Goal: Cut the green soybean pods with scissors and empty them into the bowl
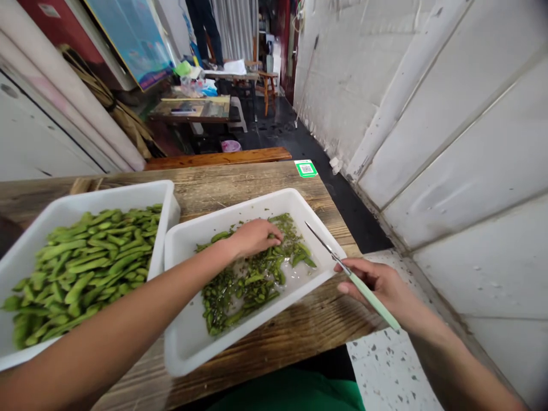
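Where the wooden bench (257, 188) runs toward its far edge, two white tubs sit side by side on it, walls touching. Left tub (64, 214), the larger load: heaped with whole green pods (85, 265), filling it nearly to the rim. Right tub (188, 337) overhangs the bench's near edge; it holds a thinner, wet scatter of pods and trimmings (252, 279) along its middle. Left hand (254, 237) reaches into the right tub, palm down, fingers curled onto the pods at the far side; whether any pod is gripped cannot be told. Right hand (381, 285), off the bench's right edge, is closed around pale green scissors (349, 273), blades pointing over the tub's right rim. A green sticker (305, 168) lies at the far right corner.
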`<state>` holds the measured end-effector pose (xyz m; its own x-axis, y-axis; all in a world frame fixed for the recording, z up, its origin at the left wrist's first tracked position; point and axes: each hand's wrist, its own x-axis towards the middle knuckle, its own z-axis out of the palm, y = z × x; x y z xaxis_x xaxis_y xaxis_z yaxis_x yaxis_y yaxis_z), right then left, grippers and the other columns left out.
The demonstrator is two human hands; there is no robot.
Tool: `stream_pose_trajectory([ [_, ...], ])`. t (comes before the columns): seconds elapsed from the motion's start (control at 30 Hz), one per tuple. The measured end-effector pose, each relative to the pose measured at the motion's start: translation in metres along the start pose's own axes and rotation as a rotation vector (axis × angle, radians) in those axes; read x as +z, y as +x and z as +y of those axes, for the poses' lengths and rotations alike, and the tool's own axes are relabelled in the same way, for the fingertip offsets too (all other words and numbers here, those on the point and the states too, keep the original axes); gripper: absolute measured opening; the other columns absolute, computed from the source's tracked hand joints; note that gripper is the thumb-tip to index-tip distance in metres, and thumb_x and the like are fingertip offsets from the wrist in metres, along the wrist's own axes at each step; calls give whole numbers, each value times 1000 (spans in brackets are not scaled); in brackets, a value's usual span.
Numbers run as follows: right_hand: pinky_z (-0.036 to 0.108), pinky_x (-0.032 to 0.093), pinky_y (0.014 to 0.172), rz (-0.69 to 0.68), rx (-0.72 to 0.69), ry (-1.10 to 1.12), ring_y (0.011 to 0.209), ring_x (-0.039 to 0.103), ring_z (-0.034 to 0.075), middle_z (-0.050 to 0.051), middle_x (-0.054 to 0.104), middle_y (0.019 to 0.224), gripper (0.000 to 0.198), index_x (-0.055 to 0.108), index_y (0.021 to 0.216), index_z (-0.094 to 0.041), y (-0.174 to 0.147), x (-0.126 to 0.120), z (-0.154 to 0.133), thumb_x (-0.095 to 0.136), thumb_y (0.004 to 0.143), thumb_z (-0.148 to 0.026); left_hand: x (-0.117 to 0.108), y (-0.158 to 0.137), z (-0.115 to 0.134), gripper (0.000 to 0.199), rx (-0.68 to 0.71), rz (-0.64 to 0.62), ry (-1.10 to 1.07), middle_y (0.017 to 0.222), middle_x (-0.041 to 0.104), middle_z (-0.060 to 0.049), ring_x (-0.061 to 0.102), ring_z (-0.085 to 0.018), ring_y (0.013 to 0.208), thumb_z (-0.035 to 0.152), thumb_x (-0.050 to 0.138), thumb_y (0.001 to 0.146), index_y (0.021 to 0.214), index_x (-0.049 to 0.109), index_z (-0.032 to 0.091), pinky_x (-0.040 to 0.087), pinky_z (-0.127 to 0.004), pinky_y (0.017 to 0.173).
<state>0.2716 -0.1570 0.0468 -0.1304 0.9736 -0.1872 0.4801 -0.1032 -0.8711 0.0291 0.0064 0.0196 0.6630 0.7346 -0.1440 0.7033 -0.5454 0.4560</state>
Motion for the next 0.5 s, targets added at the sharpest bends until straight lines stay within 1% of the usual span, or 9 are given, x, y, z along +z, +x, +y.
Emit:
stream_pose_trajectory([
  [0.07, 25, 37, 54, 4, 5, 9, 61, 44, 14, 0, 50, 66, 37, 61, 99, -18, 1, -2, 1, 65, 71, -42, -1, 3, 1, 18, 0, 5, -49, 87, 70, 0, 61, -18, 80, 29, 58, 73, 84, 72, 27, 38, -22, 68],
  [0.13, 25, 37, 55, -2, 3, 28, 61, 44, 14, 0, 50, 67, 37, 61, 101, -18, 2, -2, 3, 65, 71, -41, 4, 6, 5, 16, 44, -34, -18, 85, 70, -1, 60, -18, 79, 27, 62, 69, 81, 72, 27, 39, -22, 68],
  [0.23, 24, 37, 54, -3, -1, 50, 60, 44, 13, -1, 49, 66, 37, 61, 100, -19, 4, -1, 5, 66, 70, -41, 14, 12, 11, 14, 72, -66, 58, 76, 68, -3, 59, -20, 75, 16, 69, 57, 69, 70, 23, 39, -24, 67],
  [0.3, 23, 37, 54, -2, -13, 84, 60, 44, 11, -2, 48, 65, 36, 61, 98, -18, 5, 0, 4, 68, 70, -40, 15, 14, 15, 12, 79, -48, 19, 71, 66, -3, 57, -19, 72, 12, 69, 54, 62, 67, 21, 39, -25, 67],
  [0.37, 21, 38, 52, -38, -10, 142, 57, 43, 10, -3, 47, 63, 37, 60, 94, -17, 5, 1, 1, 69, 68, -41, 10, 12, 20, 6, 85, -20, -151, 72, 66, -2, 57, -17, 71, 18, 69, 59, 64, 68, 20, 39, -24, 67],
  [0.4, 21, 37, 49, -75, 6, 181, 53, 42, 8, -4, 45, 61, 38, 58, 94, -16, 5, 2, -2, 69, 68, -42, 6, 9, 24, 7, 63, 4, -274, 72, 66, -2, 56, -16, 68, 24, 68, 63, 68, 68, 19, 39, -24, 65],
  [0.47, 20, 36, 41, -163, 52, 271, 45, 38, 7, -6, 41, 55, 42, 54, 95, -16, 4, 3, -5, 65, 70, -48, -1, 0, 33, 20, -38, 42, -568, 71, 65, -2, 50, -10, 55, 35, 64, 69, 74, 68, 16, 37, -21, 54],
  [0.5, 19, 35, 38, -205, 69, 313, 42, 37, 6, -7, 38, 53, 44, 52, 96, -16, 3, 4, -7, 62, 72, -51, -4, -7, 38, 25, -102, 44, -725, 70, 65, -3, 43, -7, 46, 39, 62, 71, 75, 67, 14, 32, -20, 46],
])
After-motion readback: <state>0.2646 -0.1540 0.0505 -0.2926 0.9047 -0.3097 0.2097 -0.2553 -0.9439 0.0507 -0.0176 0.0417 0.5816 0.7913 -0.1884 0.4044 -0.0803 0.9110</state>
